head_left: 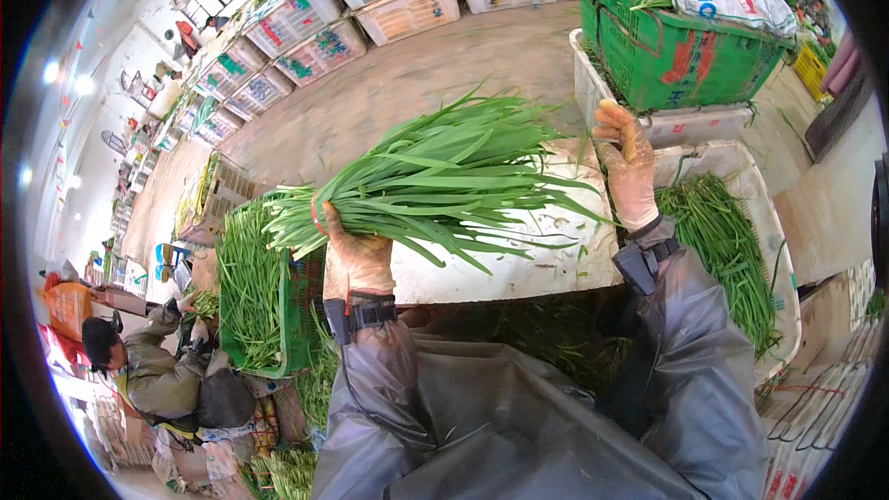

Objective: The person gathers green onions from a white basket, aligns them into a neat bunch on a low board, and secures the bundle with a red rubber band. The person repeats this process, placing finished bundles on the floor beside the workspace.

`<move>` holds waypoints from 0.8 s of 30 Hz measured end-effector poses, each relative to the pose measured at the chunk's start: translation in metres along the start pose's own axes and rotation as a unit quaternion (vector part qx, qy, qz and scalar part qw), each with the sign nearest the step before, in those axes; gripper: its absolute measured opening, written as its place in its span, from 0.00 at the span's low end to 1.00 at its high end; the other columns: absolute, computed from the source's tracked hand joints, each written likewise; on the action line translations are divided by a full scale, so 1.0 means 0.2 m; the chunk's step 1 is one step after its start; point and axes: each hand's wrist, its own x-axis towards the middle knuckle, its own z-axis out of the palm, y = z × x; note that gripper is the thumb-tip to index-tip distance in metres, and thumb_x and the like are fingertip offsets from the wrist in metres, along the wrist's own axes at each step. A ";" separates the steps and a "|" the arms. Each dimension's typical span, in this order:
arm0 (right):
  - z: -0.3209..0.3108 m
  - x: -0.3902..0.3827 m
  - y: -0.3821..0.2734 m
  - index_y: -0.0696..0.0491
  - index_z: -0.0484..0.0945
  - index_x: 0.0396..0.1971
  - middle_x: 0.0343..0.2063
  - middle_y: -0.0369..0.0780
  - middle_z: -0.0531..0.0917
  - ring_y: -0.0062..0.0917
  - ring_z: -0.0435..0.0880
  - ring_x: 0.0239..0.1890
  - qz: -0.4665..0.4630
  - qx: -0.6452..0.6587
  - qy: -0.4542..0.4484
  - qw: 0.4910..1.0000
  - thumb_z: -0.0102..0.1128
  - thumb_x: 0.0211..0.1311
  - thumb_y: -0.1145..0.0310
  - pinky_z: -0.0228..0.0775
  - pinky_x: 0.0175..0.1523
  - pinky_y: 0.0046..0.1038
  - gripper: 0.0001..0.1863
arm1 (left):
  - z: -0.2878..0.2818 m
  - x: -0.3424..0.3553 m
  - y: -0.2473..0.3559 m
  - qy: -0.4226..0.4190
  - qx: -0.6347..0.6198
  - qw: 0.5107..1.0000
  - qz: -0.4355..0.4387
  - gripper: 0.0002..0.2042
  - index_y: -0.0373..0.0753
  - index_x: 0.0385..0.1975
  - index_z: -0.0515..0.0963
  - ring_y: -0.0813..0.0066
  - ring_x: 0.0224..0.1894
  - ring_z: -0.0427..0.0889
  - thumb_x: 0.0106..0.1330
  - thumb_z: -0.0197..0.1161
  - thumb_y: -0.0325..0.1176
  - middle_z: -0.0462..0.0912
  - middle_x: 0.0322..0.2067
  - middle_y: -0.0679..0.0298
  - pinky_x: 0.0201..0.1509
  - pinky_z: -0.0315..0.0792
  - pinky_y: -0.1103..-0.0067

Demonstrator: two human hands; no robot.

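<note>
My gloved left hand (356, 255) grips a bundle of long green leafy stalks (426, 181) near its pale cut ends, where a red band (317, 213) circles them. The bundle lies tilted over a white board (505, 273) scattered with leaf scraps, its tips fanning to the right. My gloved right hand (625, 153) is raised at the board's right edge, beside the leaf tips, its fingers curled; whether anything thin is between them I cannot make out.
A green crate (278, 361) of stalks stands left, a white crate (787, 296) of stalks right. A loaded green basket (685, 56) sits behind on a white crate. Stacked white crates (398, 14) line the back. Another person (162, 380) works at lower left.
</note>
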 end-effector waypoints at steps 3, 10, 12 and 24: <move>0.04 -0.03 -0.06 0.53 0.77 0.66 0.53 0.38 0.84 0.21 0.82 0.50 0.001 -0.037 -0.037 0.999 0.65 0.73 0.71 0.74 0.62 0.28 0.23 | 0.00 0.01 -0.01 0.006 0.009 1.000 0.005 0.32 0.43 0.67 0.78 0.55 0.63 0.81 0.69 0.72 0.55 0.83 0.63 0.59 0.70 0.76 0.54; 0.12 -0.13 -0.13 0.58 0.86 0.42 0.32 0.40 0.86 0.29 0.84 0.33 -0.141 -0.114 -0.125 0.976 0.71 0.65 0.72 0.77 0.41 0.30 0.08 | -0.01 0.02 -0.02 -0.002 0.031 1.000 -0.005 0.31 0.42 0.66 0.78 0.53 0.63 0.82 0.69 0.72 0.55 0.83 0.63 0.58 0.68 0.76 0.52; 0.11 -0.16 -0.16 0.59 0.86 0.42 0.29 0.40 0.85 0.29 0.84 0.30 -0.163 -0.122 -0.203 0.958 0.74 0.64 0.67 0.76 0.38 0.31 0.13 | 0.00 0.02 -0.01 -0.014 0.041 0.999 -0.004 0.31 0.42 0.66 0.78 0.53 0.62 0.82 0.69 0.72 0.55 0.84 0.62 0.58 0.68 0.77 0.52; 0.10 -0.16 -0.07 0.53 0.88 0.37 0.28 0.48 0.87 0.45 0.89 0.35 -0.057 -0.309 -0.174 0.933 0.64 0.67 0.65 0.82 0.41 0.39 0.09 | 0.07 -0.01 -0.01 -0.029 0.105 0.993 0.040 0.37 0.43 0.69 0.75 0.52 0.66 0.79 0.66 0.71 0.59 0.80 0.66 0.58 0.72 0.73 0.52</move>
